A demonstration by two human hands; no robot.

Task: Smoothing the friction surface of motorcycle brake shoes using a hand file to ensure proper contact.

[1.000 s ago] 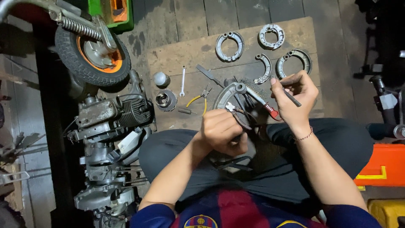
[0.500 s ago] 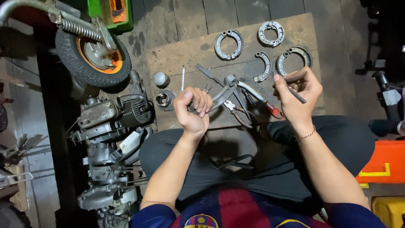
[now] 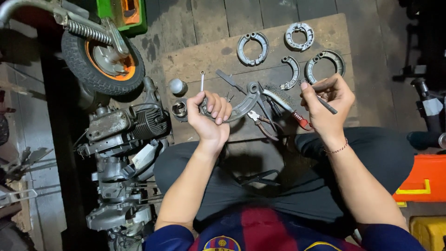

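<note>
Since half a second ago, left hand has been shifted slightly left, curved brake shoe lifted with it above the wooden board. Shoe is gripped at its left end, fingers curled shut around it, beside the engine block. Further right, right hand is closed on a thin dark rod-like tool, below spare shoes.
</note>
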